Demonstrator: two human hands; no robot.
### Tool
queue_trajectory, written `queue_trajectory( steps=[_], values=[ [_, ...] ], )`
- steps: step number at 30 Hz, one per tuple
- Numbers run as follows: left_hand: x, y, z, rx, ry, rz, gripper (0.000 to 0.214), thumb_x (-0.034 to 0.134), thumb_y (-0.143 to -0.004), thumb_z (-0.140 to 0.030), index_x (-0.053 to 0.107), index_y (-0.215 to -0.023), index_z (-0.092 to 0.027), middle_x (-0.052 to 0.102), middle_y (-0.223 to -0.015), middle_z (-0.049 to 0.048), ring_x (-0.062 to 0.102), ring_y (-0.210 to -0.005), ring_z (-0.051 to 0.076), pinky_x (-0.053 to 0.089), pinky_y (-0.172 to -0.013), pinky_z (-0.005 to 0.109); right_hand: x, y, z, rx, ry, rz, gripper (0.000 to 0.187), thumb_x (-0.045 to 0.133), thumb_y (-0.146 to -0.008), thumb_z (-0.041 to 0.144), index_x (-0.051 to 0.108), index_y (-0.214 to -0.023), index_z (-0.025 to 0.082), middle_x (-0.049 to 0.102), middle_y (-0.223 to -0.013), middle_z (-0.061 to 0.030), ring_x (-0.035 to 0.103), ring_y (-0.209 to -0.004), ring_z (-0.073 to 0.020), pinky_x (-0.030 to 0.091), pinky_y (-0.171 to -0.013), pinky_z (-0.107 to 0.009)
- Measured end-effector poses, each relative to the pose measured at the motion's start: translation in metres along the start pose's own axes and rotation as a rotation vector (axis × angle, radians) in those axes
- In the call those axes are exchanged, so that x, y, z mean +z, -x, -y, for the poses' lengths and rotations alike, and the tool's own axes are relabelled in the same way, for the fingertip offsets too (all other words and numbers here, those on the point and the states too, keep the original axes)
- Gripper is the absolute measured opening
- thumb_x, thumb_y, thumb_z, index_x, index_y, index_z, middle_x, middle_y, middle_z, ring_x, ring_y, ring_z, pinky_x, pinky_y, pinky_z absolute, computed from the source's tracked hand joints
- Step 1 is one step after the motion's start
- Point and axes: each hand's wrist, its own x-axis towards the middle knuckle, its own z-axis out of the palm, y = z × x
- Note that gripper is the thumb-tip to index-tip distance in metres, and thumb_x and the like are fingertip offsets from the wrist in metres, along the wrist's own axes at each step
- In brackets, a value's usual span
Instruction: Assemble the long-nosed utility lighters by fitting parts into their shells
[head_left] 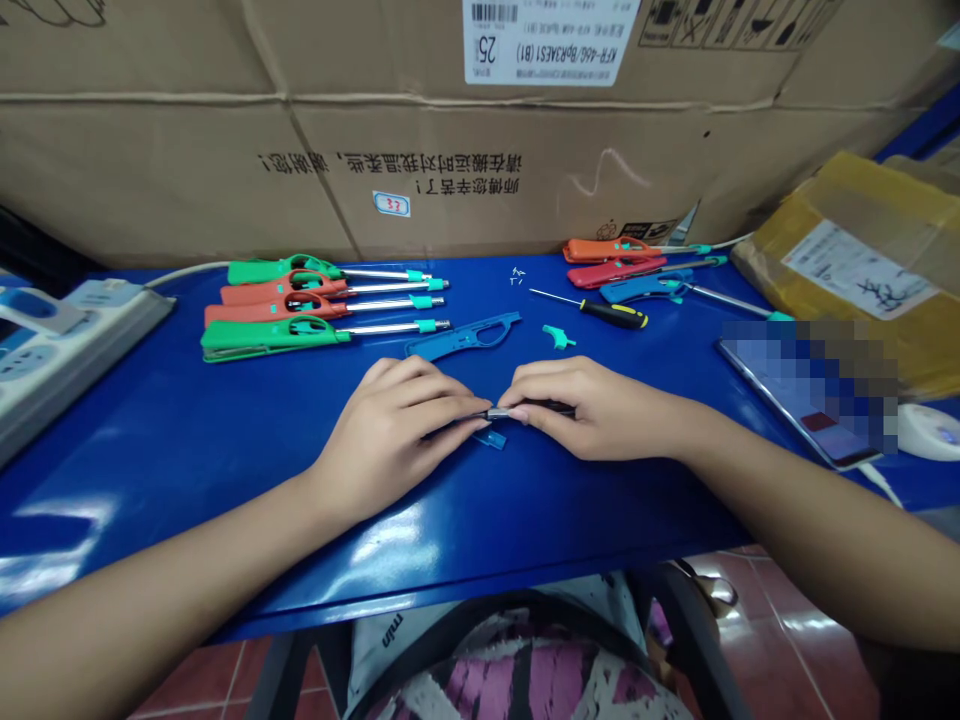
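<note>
My left hand [405, 415] and my right hand [581, 408] meet over the blue table, both with fingertips pinched on a thin silver-and-black piece [498, 413]. Its dark part runs under my right fingers, and my left fingers hide the other end. A blue plastic part [491, 438] pokes out below my left fingertips; most of it is covered. Just beyond my hands lie a blue lighter handle shell [461, 337] and a small teal trigger piece [559, 338]. Farther back is a screwdriver [615, 310] with a black-and-yellow handle, near tiny white bits [517, 275].
Several long-necked lighters [277, 335], green and orange, lie in a row at left. Orange, red and blue lighters [619, 272] lie at back right. A power strip [67, 340], a phone [802, 400], a taped parcel [862, 260] and a large carton [420, 140] surround the table [487, 530].
</note>
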Motion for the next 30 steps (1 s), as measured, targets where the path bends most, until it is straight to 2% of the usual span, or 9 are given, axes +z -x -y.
queue_trajectory(
  steps=[19,25,30],
  values=[
    [-0.001,0.001,0.0,0.015,-0.025,0.006,0.01,0.068,-0.095,-0.027,0.075,-0.101,-0.024,0.078,-0.097,0.0007,0.065,-0.089,0.018,0.043,-0.081,0.036,0.008,0.0,0.0,-0.052,0.063,-0.038,0.024,0.045,-0.102,0.018,0.069,-0.106,0.013,0.067,-0.096,-0.008,0.063,-0.088,-0.0163,0.048,-0.082,-0.028],
    [0.002,0.001,0.001,-0.025,0.053,0.063,0.009,0.068,-0.095,-0.03,0.074,-0.097,-0.025,0.077,-0.094,-0.0007,0.065,-0.088,0.017,0.042,-0.082,0.035,0.011,0.002,0.004,0.004,0.132,0.01,0.019,0.048,-0.101,0.022,0.066,-0.106,0.017,0.066,-0.101,-0.0067,0.061,-0.091,-0.017,0.046,-0.081,-0.029],
    [0.002,0.001,0.0,-0.018,0.06,0.069,0.009,0.067,-0.095,-0.03,0.074,-0.096,-0.024,0.077,-0.093,0.0001,0.064,-0.088,0.017,0.041,-0.082,0.035,0.016,0.001,0.006,0.059,0.122,-0.009,0.015,0.051,-0.101,0.028,0.063,-0.099,0.018,0.064,-0.096,-0.0045,0.06,-0.086,-0.0157,0.043,-0.074,-0.027]
  ],
)
